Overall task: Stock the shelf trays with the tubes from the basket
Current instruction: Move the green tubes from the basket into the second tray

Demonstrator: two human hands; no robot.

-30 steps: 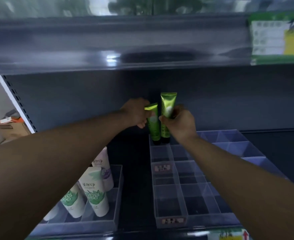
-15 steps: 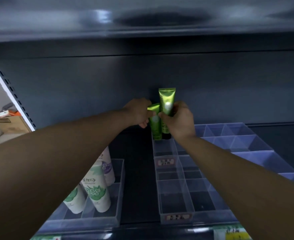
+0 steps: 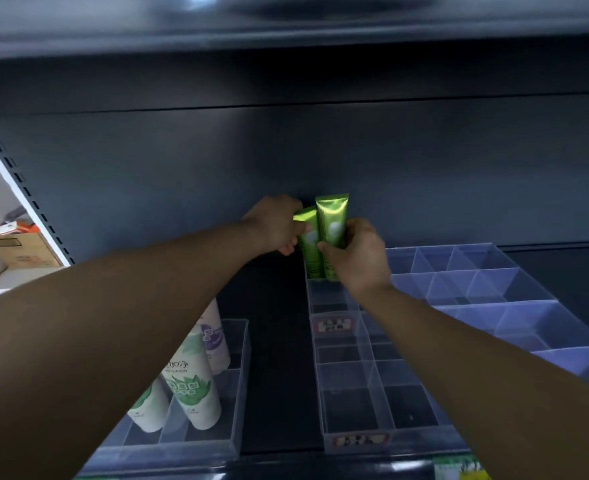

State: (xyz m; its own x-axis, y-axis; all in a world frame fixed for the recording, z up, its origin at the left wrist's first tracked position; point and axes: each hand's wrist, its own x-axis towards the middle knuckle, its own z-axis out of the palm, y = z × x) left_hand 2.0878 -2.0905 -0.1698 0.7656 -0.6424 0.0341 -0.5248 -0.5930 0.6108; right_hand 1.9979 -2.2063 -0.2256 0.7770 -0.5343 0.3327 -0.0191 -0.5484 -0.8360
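Standing upright side by side at the far end of the clear tray [image 3: 320, 344], the shorter green tube [image 3: 309, 245] is gripped by the curled left hand [image 3: 275, 227] and the taller green tube [image 3: 333, 220] is pinched by the right hand [image 3: 359, 259]. White tubes [image 3: 193, 386] are kept in the left tray [image 3: 239, 379].

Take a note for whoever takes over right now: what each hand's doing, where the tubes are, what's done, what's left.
Left hand grips the left green tube; right hand grips the right green tube.
Both tubes stand upright, side by side, at the back-left corner of the divided tray.
Done: white tubes stand in the left tray.
Left: let go of both green tubes, then fill the divided tray's bare compartments. Basket not in view.
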